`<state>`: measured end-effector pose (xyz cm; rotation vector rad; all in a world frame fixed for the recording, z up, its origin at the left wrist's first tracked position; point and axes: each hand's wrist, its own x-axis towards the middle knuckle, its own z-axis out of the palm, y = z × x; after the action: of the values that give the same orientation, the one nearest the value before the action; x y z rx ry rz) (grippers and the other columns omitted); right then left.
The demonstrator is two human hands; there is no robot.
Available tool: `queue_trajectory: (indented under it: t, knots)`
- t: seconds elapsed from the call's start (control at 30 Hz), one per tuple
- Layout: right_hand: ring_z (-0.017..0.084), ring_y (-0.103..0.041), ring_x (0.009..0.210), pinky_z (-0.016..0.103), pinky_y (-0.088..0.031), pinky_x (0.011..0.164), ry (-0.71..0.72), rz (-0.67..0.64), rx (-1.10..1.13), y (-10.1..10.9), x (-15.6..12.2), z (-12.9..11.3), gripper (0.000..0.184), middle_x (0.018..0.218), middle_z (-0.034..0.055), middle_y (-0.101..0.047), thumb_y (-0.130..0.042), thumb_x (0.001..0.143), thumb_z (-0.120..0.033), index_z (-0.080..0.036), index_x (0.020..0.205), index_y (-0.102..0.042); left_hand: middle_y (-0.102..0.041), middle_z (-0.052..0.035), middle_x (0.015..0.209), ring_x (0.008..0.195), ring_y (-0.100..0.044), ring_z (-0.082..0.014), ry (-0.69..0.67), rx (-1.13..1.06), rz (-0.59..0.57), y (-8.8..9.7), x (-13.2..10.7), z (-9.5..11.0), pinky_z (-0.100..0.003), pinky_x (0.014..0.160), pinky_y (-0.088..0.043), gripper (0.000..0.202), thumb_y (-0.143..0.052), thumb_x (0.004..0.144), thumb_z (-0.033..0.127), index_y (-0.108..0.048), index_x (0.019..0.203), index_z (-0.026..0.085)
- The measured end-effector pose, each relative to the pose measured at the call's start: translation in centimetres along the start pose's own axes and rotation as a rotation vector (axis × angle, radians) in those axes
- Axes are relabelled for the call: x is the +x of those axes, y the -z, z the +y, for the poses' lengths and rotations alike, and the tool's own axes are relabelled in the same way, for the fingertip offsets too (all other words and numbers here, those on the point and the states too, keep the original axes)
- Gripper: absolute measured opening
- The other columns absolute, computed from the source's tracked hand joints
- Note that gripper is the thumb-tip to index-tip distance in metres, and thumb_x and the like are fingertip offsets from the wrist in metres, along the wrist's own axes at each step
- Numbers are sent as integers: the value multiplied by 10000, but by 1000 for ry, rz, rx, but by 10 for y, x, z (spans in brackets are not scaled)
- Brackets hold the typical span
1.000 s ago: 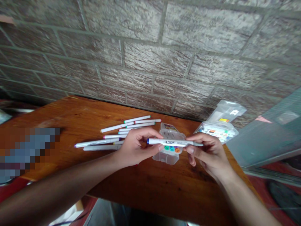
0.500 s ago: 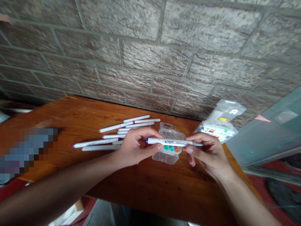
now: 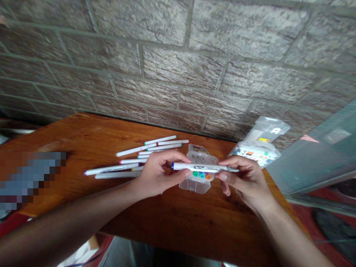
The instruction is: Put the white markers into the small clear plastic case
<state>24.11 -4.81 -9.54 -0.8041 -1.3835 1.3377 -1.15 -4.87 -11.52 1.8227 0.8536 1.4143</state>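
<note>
Rough grey-brown stone-block wall [image 3: 167, 55]: is filling the background.
Glossy brown wooden table [image 3: 194, 222]: is standing just beside the wall.
Slim white loose markers with coloured ends [image 3: 136, 150]: are lying scattered left of centre; a sideways sweep of the left forearm [image 3: 86, 217] could be setting their barrels rolling.
Clear plastic far case, lid raised [image 3: 269, 129]: is resting near the table's right edge.
Small translucent plastic near case [image 3: 196, 185]: is lying open at centre, showing green, blue and orange round ends [image 3: 201, 175]; a loosening pinch above could be dropping something askew across it.
Left hand [image 3: 157, 174]: is half-curling, thumb and fingertip pinching the slim white held marker with dark-blue end [image 3: 204, 167].
Right hand [image 3: 247, 181]: is grasping the marker's grey tapered end, opening only barrel-wide, spare fingers curling below.
Held marker: is spanning both hands, nearly level, above the near case.
</note>
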Motion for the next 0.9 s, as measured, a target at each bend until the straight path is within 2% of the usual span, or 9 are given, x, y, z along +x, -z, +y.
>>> queue_trajectory:
  t: [0.23, 0.9]
  knots:
    - [119, -650, 389, 199, -555, 361, 48, -67, 13, 6, 4, 7, 212, 694, 27, -798, -952, 764, -255, -219, 942, -843, -791, -64, 768, 605, -669, -138, -14, -9, 12, 0, 1, 1, -209, 528, -504, 143, -831, 824, 229, -792, 921, 131]
    - [107, -662, 393, 172, -557, 377, 71, -104, 27, 8, 5, 10, 191, 693, 21, -791, -921, 802, -200, -224, 976, -844, -794, -65, 792, 626, -673, -131, -19, -12, 13, 0, 0, -1, -200, 549, -507, 140, -820, 826, 196, -791, 941, 123]
